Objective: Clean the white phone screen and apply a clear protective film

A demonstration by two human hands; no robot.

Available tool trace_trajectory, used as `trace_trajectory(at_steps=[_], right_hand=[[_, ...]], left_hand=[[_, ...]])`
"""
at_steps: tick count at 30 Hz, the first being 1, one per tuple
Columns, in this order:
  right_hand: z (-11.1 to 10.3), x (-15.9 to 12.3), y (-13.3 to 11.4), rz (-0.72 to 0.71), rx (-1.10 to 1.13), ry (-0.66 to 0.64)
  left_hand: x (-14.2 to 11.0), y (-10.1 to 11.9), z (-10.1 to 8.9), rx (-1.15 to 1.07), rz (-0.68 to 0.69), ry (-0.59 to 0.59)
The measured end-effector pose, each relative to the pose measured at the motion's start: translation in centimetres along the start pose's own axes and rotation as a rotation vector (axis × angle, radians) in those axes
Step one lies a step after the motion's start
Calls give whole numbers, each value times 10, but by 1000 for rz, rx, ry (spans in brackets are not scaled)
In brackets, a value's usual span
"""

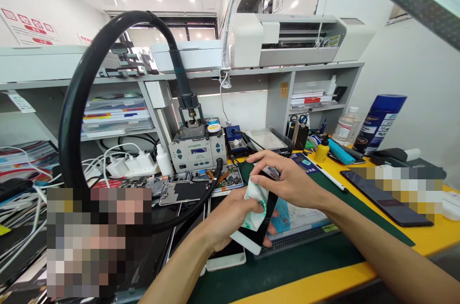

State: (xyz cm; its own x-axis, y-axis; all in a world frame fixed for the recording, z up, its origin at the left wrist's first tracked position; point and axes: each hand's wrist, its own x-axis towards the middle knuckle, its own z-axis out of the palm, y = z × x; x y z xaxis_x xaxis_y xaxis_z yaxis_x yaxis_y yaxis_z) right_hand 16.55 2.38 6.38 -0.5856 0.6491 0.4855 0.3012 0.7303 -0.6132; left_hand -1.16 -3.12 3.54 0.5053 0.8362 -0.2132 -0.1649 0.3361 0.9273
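Note:
Over the green mat a phone (267, 217) with a black face and a white lower end is held tilted. My left hand (230, 217) is closed around it, thumb on the front, with fingertips showing past its right edge. A crumpled white tissue (256, 203) with green marks lies against the phone's face, under my left thumb. At the phone's upper end, my right hand (283, 177) bends over with thumb and fingers closed on the tissue's top. My palm hides part of that end.
A hot-air station (197, 150) with a thick black hose (77, 93) stands behind. Opened phone parts (185, 192) lie to the left on the green mat (298, 265). At right are a dark tablet (384, 198), a white pen (328, 174) and a blue spray can (379, 124).

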Motion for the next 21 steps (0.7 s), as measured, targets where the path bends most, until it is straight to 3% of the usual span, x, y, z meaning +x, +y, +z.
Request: trace_trajectory(at_steps=[9,15,18,21], right_hand=[[-3,3,7,154,233,106],[-16,5,9,429,446,-106],[-15,6,5,434,487,-224],[-12,7,3,414,535,-259]], left_hand=[[3,-1,-2,-55,8,-21],[0,4,-3,-121,25,-29],[-1,5,-5,-140,58,-31],[0,4,-6,-167,75,-30]])
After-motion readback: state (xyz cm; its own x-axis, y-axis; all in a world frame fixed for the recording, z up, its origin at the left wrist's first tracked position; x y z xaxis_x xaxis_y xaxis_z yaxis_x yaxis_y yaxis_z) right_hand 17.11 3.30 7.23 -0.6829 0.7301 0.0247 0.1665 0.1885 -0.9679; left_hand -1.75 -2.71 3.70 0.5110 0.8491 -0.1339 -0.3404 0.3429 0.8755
